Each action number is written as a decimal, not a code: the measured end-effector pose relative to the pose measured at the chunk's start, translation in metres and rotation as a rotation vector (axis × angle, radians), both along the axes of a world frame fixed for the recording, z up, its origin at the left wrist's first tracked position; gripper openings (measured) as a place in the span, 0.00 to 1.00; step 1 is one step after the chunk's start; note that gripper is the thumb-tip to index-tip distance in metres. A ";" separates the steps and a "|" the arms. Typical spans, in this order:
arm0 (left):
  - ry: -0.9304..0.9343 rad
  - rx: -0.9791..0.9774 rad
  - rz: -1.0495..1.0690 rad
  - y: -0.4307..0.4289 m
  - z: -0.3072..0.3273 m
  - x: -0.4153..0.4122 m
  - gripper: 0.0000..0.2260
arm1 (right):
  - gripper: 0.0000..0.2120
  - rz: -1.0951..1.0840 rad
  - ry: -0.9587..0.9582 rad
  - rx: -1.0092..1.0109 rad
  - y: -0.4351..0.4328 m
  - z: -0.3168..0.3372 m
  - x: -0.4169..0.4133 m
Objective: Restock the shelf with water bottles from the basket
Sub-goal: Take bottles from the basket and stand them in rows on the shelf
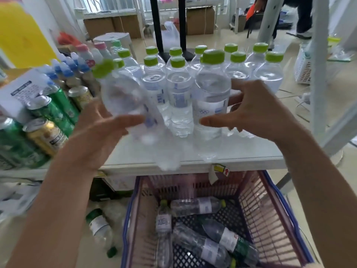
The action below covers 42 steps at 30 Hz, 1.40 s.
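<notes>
My left hand (100,132) is shut on a clear water bottle with a green cap (123,97), tilted left and blurred, above the white shelf (241,153). My right hand (255,111) is shut on an upright green-capped water bottle (211,89) whose base hangs at the shelf's front edge. Behind them stand several green-capped water bottles (178,89) in rows on the shelf. Below the shelf sits the purple basket (270,209) with several water bottles (195,206) lying in it.
Green and gold cans (48,132) and blue-capped bottles (67,74) fill the shelf's left part beside a white box (21,95). A loose bottle (100,227) lies on the floor left of the basket. A white shelf post (318,64) rises at right; a person's legs (304,16) are far behind.
</notes>
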<state>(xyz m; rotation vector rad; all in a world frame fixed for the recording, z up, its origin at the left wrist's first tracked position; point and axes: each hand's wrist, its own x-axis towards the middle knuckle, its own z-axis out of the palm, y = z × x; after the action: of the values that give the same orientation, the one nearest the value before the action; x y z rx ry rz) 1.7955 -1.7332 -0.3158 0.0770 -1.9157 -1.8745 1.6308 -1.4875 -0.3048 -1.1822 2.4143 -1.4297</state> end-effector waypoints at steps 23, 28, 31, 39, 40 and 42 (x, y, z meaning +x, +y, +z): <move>-0.014 -0.081 0.667 -0.022 -0.068 -0.056 0.29 | 0.33 -0.169 -0.055 0.048 -0.110 -0.085 0.023; -0.245 -0.061 0.589 -0.024 -0.096 -0.057 0.37 | 0.31 -0.188 -0.075 0.192 -0.106 -0.106 0.021; -0.259 -0.090 0.566 -0.024 -0.097 -0.056 0.32 | 0.35 -0.112 -0.104 0.199 -0.110 -0.119 0.027; -0.237 -0.051 0.627 -0.025 -0.096 -0.055 0.31 | 0.32 -0.018 -0.117 0.144 -0.115 -0.129 0.026; -0.234 -0.044 0.621 -0.025 -0.097 -0.056 0.29 | 0.31 -0.011 -0.121 0.145 -0.115 -0.128 0.026; -0.233 -0.046 0.597 -0.024 -0.098 -0.055 0.27 | 0.29 -0.007 -0.132 0.158 -0.113 -0.126 0.026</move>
<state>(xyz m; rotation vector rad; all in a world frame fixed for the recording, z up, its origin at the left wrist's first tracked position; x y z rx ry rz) 1.7403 -1.7570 -0.4139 0.7904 -1.8075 -1.4592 1.6567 -1.6005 -0.4307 -1.0128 2.3922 -1.2496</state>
